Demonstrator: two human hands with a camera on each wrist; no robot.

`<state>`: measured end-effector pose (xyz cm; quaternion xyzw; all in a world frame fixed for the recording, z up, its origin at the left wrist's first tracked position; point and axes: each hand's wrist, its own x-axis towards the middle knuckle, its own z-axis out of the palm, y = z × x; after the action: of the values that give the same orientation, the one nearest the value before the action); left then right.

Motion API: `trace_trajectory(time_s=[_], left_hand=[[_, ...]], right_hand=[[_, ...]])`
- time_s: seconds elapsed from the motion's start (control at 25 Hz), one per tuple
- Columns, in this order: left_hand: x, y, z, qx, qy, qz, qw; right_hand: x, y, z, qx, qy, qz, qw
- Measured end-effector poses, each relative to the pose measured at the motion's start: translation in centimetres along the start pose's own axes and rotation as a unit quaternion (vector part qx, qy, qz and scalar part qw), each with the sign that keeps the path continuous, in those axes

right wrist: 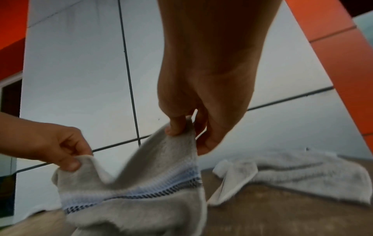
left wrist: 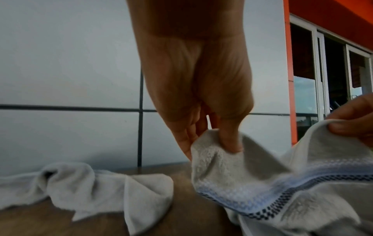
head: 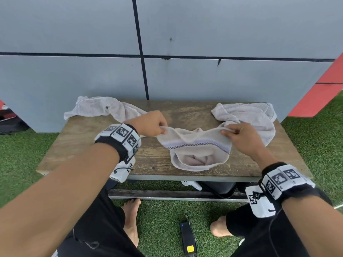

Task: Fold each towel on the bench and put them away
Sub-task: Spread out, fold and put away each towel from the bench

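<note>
A pale towel with a blue-and-dark woven stripe [head: 198, 147] hangs between my two hands over the middle of the wooden bench [head: 89, 145], its lower part bunched on the boards. My left hand [head: 154, 125] pinches its left top corner [left wrist: 212, 153] between thumb and fingers. My right hand [head: 239, 134] pinches the right top corner [right wrist: 181, 132]. The top edge sags between the hands. A second crumpled towel [head: 104, 108] lies at the bench's back left, a third towel [head: 250, 115] at the back right.
A grey panelled wall [head: 185, 34] stands right behind the bench. Green artificial turf [head: 22, 160] surrounds it. My legs and bare feet [head: 131, 219] are under the near edge, beside a black power pack with a yellow label [head: 188, 240]. Red panels [head: 319, 97] rise at the right.
</note>
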<state>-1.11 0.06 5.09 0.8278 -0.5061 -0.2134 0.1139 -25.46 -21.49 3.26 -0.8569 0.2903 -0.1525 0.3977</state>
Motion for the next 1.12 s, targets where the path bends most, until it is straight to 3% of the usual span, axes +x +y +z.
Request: trace_trajectory(time_s=[0.16, 0.28, 0.48, 0.6, 0.72, 0.84, 1.0, 1.12], left_hand=[[1.6, 0.9, 5.0, -0.024, -0.080, 0.007, 0.996], [2.3, 0.8, 8.1, -0.034, -0.144, -0.014, 0.989], [4.8, 0.7, 7.9, -0.081, -0.052, 0.032, 0.995], [7.3, 1.1, 3.3, -0.118, 0.073, 0.032, 0.990], [10.3, 1.7, -3.7, -0.135, 0.211, 0.035, 0.968], [13.0, 0.4, -9.5, -0.032, 0.331, -0.008, 0.943], [14.6, -3.6, -14.3, 0.051, 0.368, -0.134, 0.919], [15.6, -5.0, -16.1, 0.051, 0.377, -0.163, 0.910]], right_hand=[[0.1, 1.6, 5.1, -0.025, -0.148, 0.029, 0.988], [0.1, 3.3, 8.3, -0.075, -0.199, 0.020, 0.977], [3.8, 3.1, 7.0, -0.064, -0.213, -0.011, 0.975], [9.6, 0.6, 4.2, -0.060, -0.147, -0.038, 0.987], [16.4, -4.0, 1.1, -0.079, -0.024, -0.088, 0.993], [22.1, -7.4, -2.5, -0.136, 0.101, -0.111, 0.979], [25.9, -8.5, -6.3, -0.137, 0.179, -0.111, 0.968], [27.4, -8.7, -6.4, -0.133, 0.205, -0.089, 0.966]])
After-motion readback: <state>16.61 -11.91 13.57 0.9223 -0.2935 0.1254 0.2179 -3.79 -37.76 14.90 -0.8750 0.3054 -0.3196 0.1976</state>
